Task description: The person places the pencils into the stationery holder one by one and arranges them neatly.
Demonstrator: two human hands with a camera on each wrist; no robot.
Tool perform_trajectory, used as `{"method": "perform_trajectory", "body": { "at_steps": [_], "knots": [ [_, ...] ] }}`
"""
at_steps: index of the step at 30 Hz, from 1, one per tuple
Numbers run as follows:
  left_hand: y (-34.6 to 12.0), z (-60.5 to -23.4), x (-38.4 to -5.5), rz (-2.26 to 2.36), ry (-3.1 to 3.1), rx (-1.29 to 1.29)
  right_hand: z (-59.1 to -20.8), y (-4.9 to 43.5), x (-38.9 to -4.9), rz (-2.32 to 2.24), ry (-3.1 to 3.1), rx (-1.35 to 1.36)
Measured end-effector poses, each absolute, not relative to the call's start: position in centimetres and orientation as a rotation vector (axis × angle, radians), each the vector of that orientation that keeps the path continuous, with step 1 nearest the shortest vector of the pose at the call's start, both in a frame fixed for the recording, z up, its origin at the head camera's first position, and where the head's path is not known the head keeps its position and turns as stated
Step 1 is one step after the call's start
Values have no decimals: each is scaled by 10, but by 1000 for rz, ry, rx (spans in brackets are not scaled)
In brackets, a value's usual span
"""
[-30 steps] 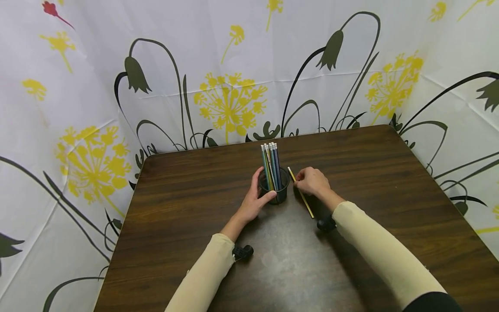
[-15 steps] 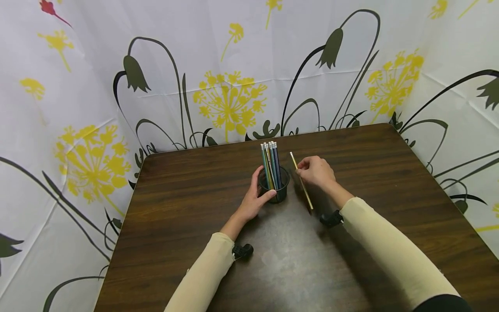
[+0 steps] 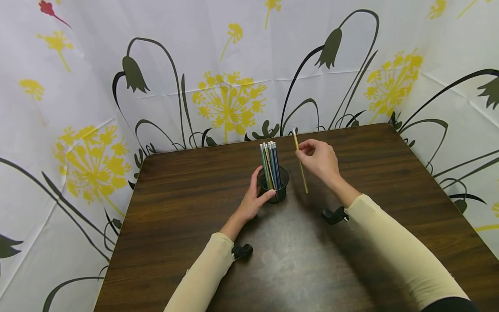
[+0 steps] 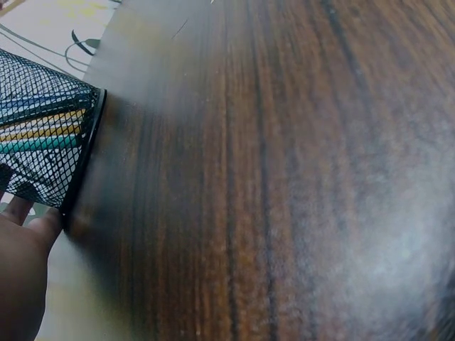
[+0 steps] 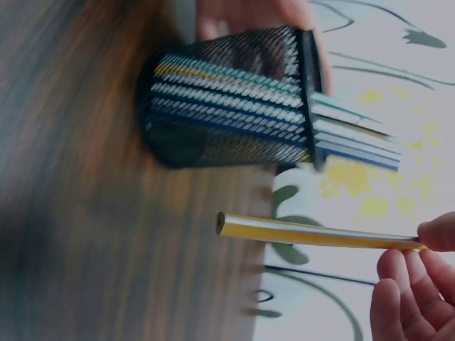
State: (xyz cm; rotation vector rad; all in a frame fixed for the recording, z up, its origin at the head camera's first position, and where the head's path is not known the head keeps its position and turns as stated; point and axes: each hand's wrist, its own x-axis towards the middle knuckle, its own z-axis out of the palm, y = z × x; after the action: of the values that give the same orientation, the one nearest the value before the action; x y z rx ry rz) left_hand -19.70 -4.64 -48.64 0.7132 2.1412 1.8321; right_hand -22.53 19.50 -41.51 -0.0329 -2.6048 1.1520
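A black mesh pencil cup (image 3: 281, 194) stands upright on the table with several pencils (image 3: 270, 164) in it, eraser ends up. My left hand (image 3: 251, 203) grips the cup from its left side, thumb at the front; the left wrist view catches the mesh cup (image 4: 44, 131) at its edge. Between thumb and fingertips, my right hand (image 3: 320, 161) pinches a gold pencil (image 3: 302, 173) near its eraser end. That pencil is held up to the right of the cup, eraser end up. In the right wrist view, the blunt unsharpened end of the gold pencil (image 5: 298, 233) shows, clear of the table.
A dark wood-grain table (image 3: 187, 208) lies under everything, with a glossy patch in front of the cup. Behind it hangs a white curtain (image 3: 175, 60) with printed flowers. Small black wrist cameras sit below the left sleeve (image 3: 206, 268) and the right sleeve (image 3: 397, 247).
My right hand has lifted the gold pencil off the table, moving it up and away and tilting it more upright. The left hand and the cup have stayed in place.
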Motion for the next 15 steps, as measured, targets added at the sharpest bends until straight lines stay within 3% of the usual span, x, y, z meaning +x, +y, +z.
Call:
{"method": "perform_trajectory", "body": {
  "at_steps": [15],
  "knots": [
    [-44, -498, -202, 1876, 2144, 740, -397, 166, -218, 1403, -2267, 248]
  ]
}}
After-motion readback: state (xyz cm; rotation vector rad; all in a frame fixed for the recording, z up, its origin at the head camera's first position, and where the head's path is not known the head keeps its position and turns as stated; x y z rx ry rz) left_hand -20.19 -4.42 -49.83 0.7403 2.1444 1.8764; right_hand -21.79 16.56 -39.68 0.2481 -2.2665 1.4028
